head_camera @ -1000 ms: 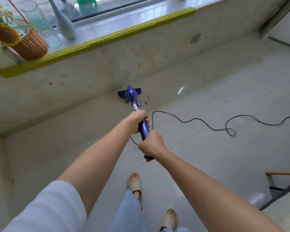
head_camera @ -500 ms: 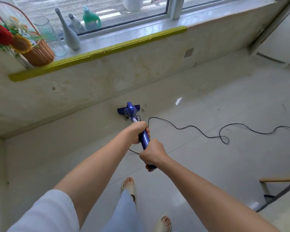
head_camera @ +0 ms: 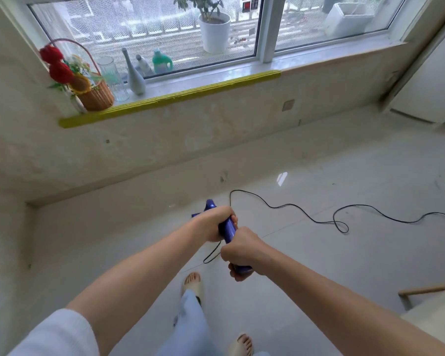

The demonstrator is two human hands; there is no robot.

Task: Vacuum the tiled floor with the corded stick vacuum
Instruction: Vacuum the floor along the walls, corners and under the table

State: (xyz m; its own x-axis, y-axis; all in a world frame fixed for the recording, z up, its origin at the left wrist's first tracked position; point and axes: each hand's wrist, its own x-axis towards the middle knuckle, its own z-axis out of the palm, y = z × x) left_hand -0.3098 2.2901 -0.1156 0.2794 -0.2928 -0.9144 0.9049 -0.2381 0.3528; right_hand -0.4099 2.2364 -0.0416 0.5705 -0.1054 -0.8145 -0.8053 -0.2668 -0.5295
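Around the blue handle of the corded stick vacuum point(head_camera: 228, 229), both hands are wrapped tight: the left hand point(head_camera: 211, 223) higher up the handle, the right hand point(head_camera: 242, 251) at its near end. Beyond the left knuckles, only a bit of the vacuum's blue body shows, low over the tiled floor point(head_camera: 319, 265). Its black power cord point(head_camera: 306, 214) loops off to the right across the tiles. A wicker flower basket point(head_camera: 97, 96) sits on the windowsill point(head_camera: 216, 80).

Blue vacuum point(head_camera: 228, 228), black cord point(head_camera: 293, 206), yellow sill edging point(head_camera: 170, 98), red flowers point(head_camera: 59, 70)
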